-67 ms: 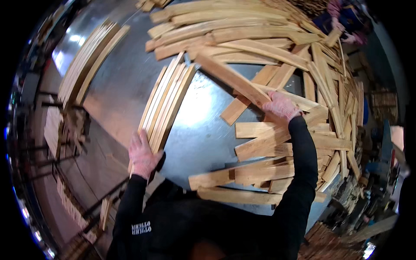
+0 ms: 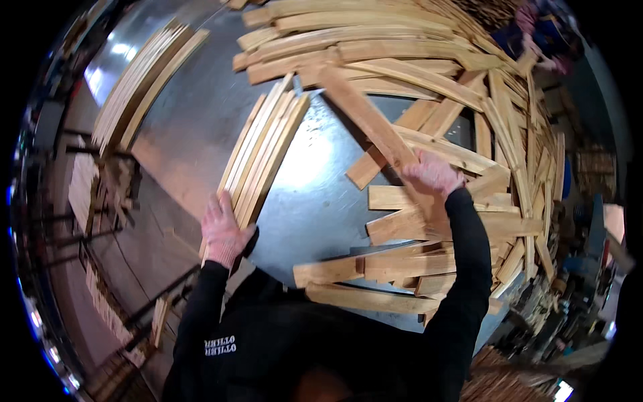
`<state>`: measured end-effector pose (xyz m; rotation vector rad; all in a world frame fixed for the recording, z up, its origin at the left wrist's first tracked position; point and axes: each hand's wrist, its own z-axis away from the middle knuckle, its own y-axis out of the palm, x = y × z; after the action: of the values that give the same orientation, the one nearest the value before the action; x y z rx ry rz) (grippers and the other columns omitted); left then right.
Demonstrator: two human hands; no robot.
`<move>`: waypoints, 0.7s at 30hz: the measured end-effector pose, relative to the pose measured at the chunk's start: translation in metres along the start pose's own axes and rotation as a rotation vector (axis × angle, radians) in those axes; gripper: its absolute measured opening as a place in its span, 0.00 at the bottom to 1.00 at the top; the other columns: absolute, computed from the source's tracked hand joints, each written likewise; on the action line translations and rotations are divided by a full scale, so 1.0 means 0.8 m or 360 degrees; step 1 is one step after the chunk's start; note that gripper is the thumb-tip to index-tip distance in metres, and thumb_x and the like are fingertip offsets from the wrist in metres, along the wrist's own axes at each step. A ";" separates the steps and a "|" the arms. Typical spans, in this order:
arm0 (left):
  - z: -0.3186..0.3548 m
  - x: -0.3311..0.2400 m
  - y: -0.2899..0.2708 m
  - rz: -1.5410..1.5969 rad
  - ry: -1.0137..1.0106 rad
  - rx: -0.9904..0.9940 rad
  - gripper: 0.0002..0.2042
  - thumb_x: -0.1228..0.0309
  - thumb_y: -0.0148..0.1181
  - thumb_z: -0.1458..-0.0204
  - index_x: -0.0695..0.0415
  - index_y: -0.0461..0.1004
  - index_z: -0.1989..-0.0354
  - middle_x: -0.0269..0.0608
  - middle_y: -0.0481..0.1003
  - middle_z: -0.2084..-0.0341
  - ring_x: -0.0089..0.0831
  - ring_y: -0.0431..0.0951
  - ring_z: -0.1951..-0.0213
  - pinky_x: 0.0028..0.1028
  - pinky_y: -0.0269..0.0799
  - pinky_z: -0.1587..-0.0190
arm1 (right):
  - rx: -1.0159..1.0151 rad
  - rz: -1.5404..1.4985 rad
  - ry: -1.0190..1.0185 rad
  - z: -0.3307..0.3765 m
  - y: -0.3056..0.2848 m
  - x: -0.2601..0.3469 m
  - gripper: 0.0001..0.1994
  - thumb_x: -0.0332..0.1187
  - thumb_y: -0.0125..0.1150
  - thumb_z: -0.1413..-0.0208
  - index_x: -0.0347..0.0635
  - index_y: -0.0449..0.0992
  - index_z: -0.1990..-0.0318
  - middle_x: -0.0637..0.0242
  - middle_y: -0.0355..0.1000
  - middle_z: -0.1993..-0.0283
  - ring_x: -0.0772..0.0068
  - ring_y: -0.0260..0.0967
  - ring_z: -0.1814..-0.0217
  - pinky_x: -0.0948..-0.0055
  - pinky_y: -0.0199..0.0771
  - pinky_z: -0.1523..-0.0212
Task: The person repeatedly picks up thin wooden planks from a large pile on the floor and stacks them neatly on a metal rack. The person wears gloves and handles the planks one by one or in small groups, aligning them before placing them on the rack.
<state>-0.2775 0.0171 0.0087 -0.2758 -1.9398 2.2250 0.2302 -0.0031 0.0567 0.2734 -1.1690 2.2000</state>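
Observation:
My left hand, in a pale pinkish knit glove, is closed around the near end of a bundle of narrow wooden slats standing on edge side by side. The bundle slants away from me on the metal table. My right hand, gloved the same way, grips a single wooden board near its lower end. That board is tilted, its far end reaching up close to the bundle's far end. Beneath and beside it lie loose boards.
A second row of slats on edge stands at the table's left. Boards lie piled along the far side and the right. Another person's hand is at the far right. Slats rest on a rack beyond the left edge.
The board in my right hand has swung slightly, its far end shifting right and upward. My left hand stays on the slat bundle. The whole view has shifted a little.

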 end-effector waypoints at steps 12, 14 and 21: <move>-0.059 0.045 -0.043 0.0756 -0.0089 0.0474 0.49 0.34 0.58 0.54 0.61 0.56 0.32 0.61 0.66 0.39 0.56 0.69 0.40 0.48 0.66 0.42 | -0.0318 -0.0580 0.0076 -0.041 0.303 0.283 0.29 0.58 0.47 0.35 0.39 0.71 0.43 0.39 0.73 0.47 0.34 0.68 0.43 0.51 0.69 0.43; -0.112 0.077 -0.039 0.0783 -0.0155 0.0732 0.45 0.34 0.54 0.50 0.61 0.62 0.36 0.59 0.68 0.41 0.52 0.68 0.39 0.50 0.63 0.41 | -0.0560 -0.0699 -0.0044 -0.060 0.294 0.305 0.32 0.57 0.51 0.37 0.37 0.68 0.39 0.35 0.68 0.41 0.31 0.64 0.39 0.48 0.64 0.37; -0.250 0.053 0.014 0.0412 0.0685 0.0416 0.47 0.34 0.53 0.47 0.62 0.58 0.31 0.57 0.60 0.33 0.53 0.55 0.30 0.50 0.49 0.30 | -0.1025 -0.1573 -0.0237 -0.140 0.309 0.331 0.40 0.40 0.65 0.42 0.36 0.50 0.27 0.46 0.60 0.32 0.46 0.58 0.30 0.53 0.56 0.29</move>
<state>-0.2683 0.2179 -0.0299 -0.9234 -1.4416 2.2930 -0.1172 0.0988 -0.0565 0.5820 -1.3505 0.9181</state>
